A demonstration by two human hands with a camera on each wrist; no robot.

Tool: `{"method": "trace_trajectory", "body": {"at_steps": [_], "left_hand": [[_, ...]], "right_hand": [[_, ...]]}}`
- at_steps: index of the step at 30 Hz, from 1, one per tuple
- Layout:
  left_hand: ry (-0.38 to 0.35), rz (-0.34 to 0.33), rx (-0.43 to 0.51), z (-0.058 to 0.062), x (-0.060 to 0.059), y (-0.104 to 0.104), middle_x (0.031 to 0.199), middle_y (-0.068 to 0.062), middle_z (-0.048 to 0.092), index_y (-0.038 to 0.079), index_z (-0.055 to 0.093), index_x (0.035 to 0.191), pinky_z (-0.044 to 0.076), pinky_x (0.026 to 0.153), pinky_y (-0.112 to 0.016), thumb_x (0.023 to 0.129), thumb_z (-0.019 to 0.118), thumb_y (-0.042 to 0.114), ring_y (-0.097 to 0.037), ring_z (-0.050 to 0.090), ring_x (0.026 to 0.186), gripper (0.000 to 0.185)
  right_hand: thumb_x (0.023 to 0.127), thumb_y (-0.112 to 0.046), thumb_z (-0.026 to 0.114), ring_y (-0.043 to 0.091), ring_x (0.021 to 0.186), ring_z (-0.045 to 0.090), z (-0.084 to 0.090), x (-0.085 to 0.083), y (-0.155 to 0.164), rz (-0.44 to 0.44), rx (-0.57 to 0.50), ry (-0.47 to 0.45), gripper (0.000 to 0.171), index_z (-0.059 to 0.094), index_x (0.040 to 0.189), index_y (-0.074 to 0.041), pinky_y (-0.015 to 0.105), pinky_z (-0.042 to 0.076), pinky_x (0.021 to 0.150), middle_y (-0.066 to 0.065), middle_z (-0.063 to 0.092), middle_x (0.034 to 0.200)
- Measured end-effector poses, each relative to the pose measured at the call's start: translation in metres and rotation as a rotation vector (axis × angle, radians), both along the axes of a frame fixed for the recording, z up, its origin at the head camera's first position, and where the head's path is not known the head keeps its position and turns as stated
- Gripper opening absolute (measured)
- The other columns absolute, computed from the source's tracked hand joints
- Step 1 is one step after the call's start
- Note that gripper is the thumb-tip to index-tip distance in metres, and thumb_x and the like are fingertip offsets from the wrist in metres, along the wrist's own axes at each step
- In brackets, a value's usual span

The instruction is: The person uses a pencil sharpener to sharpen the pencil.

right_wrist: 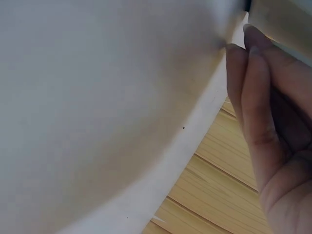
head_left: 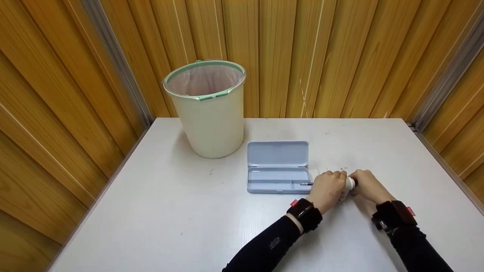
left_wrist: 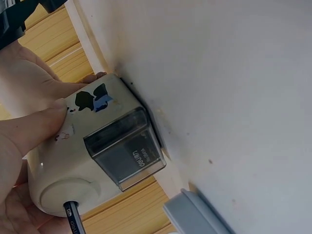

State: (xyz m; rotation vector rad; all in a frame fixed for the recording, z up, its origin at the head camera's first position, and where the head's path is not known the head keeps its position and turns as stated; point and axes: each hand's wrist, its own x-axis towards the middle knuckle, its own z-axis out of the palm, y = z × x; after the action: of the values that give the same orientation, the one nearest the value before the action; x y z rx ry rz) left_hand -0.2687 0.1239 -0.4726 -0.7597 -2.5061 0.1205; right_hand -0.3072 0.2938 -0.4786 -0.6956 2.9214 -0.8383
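Observation:
My left hand point(head_left: 328, 190) grips a white desktop pencil sharpener point(left_wrist: 73, 141), thumb across its printed top. A clear-fronted shavings drawer point(left_wrist: 129, 151) faces the tabletop side in the left wrist view. Out of the sharpener's round hole sticks a dark pencil point(left_wrist: 74, 219); its end also shows beside the left hand in the head view. At the opposite end of the sharpener, my right hand point(head_left: 368, 185) has its fingers curled with the tips together, apparently pinching the crank handle, which is mostly hidden. A light-blue pencil case point(head_left: 278, 153) lies open just left of the hands.
Behind and left of the case stands a cream bin point(head_left: 211, 124) with a green rim and a plastic liner. The white table point(head_left: 151, 211) is bordered by wood-patterned panels point(head_left: 280, 56) at the back and sides. Small dark specks dot the tabletop.

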Motion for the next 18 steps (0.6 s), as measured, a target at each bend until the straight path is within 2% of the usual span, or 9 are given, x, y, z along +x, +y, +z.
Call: {"method": "trace_trajectory", "body": {"at_steps": [4, 10, 18], "left_hand": [[-0.013, 0.001, -0.009, 0.001, 0.0, -0.001, 0.105, 0.01, 0.071, 0.018, 0.066, 0.121, 0.053, 0.066, -0.014, 0.087, 0.071, 0.024, -0.002, 0.065, 0.081, 0.035], [-0.029, 0.013, -0.009, 0.002, 0.0, 0.001, 0.104, 0.011, 0.071, 0.019, 0.066, 0.124, 0.053, 0.066, -0.014, 0.086, 0.071, 0.024, -0.002, 0.064, 0.081, 0.038], [-0.04, 0.014, -0.014, 0.002, 0.0, 0.002, 0.104, 0.011, 0.071, 0.019, 0.065, 0.124, 0.053, 0.066, -0.013, 0.088, 0.07, 0.024, -0.002, 0.064, 0.082, 0.037]], "right_hand": [[0.064, 0.005, 0.082, 0.01, 0.059, 0.058, 0.002, 0.005, 0.003, 0.02, -0.008, -0.064, 0.014, 0.07, 0.072, 0.002, 0.022, 0.048, 0.054, 0.01, 0.071, 0.068], [0.068, 0.0, 0.082, 0.012, 0.055, 0.062, 0.006, 0.014, 0.006, 0.053, -0.061, -0.168, 0.014, 0.07, 0.075, 0.004, 0.023, 0.052, 0.053, 0.011, 0.071, 0.068], [0.07, 0.004, 0.079, 0.013, 0.055, 0.064, 0.016, 0.026, 0.009, 0.074, -0.07, -0.224, 0.01, 0.069, 0.071, 0.004, 0.023, 0.054, 0.052, 0.01, 0.07, 0.066]]}}
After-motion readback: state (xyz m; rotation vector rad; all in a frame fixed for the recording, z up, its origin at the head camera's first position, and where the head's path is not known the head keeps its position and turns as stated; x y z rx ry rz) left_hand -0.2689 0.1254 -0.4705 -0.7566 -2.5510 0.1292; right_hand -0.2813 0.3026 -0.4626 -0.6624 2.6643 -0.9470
